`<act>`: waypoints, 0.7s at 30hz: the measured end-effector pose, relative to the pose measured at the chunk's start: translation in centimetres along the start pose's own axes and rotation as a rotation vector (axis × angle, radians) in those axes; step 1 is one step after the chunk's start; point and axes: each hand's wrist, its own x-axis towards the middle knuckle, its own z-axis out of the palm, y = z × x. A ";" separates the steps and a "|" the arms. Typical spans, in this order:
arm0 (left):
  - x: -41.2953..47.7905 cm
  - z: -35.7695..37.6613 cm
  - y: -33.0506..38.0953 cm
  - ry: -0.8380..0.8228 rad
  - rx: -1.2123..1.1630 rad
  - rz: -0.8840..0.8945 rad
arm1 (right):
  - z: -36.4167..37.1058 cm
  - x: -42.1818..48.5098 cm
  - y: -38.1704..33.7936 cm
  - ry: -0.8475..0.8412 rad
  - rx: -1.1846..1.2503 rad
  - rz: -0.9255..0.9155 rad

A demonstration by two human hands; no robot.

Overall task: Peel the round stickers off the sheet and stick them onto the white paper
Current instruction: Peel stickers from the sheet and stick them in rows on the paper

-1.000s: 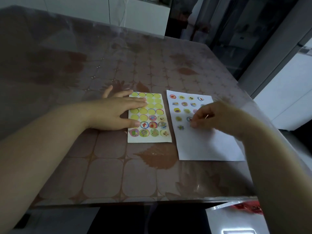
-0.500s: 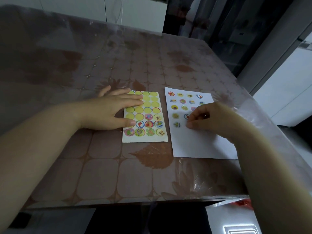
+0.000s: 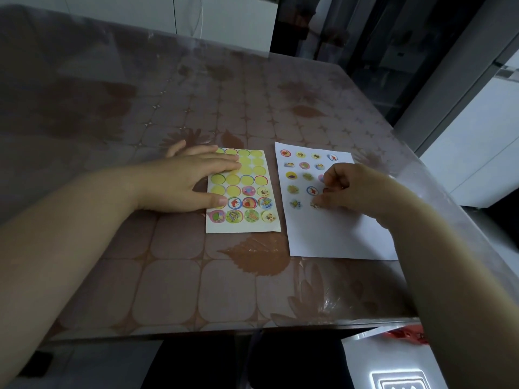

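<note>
L hand (image 3: 182, 183) lies flat, fingers straight, pressing the near side of the sticker sheet (image 3: 252, 223) onto the desk (image 3: 168, 276). R hand (image 3: 351, 189), fingers curled, seems to pinch a round sticker (image 3: 313, 204) at its fingertips, down on the white paper (image 3: 337, 237) beneath it.

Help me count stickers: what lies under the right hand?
Under the right hand, one sticker peeks out at the fingertips on the white paper; anything else beneath is covered.

The right hand (image 3: 348, 189) has slid down the white paper (image 3: 337, 237) over the past second. Its fingertips now pinch a sticker (image 3: 312, 204) at the bottom row, leaving the blue-ringed sticker (image 3: 311, 190) above fully uncovered.
</note>
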 end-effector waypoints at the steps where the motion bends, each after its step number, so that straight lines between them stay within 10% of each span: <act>1: 0.0 -0.1 0.1 0.000 -0.003 -0.004 | 0.0 0.0 -0.1 -0.001 -0.010 0.001; 11: -0.3 -0.2 0.4 0.021 -0.031 0.005 | 2.6 -0.5 -5.9 -0.004 -0.247 -0.441; 21: 0.2 0.2 1.1 -0.009 -0.024 0.026 | 5.8 0.7 -5.3 0.053 -0.025 -0.422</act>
